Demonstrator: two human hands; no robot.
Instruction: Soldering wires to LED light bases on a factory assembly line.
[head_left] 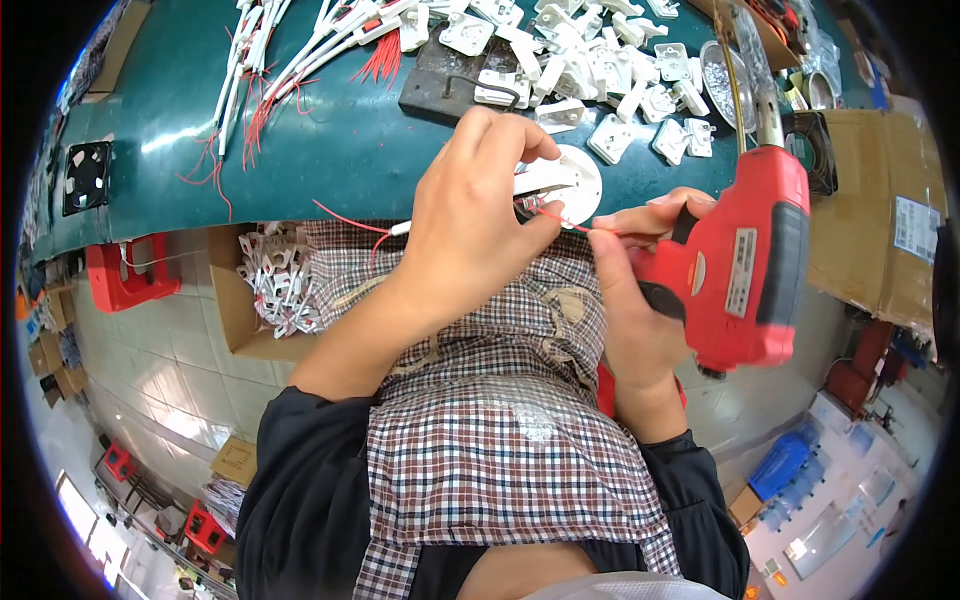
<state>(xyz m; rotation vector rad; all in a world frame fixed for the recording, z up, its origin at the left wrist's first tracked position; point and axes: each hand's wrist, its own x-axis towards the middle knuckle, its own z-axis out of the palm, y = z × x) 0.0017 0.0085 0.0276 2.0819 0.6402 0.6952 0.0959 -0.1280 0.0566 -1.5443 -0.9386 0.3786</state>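
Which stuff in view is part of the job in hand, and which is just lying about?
Job in hand:
White piece, left hand
Red wire, between the hands
Red-and-black tool, right hand
Round white disc
Probably piled white parts

Likely just lying about:
Red stool
Cardboard box at right

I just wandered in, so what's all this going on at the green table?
Someone is working bare-handed at a green table. The left hand holds a white plastic piece with a round base near the table's edge. The right hand holds a red-and-black power tool and also pinches a thin red wire beside that piece. More loose white parts lie piled beyond.
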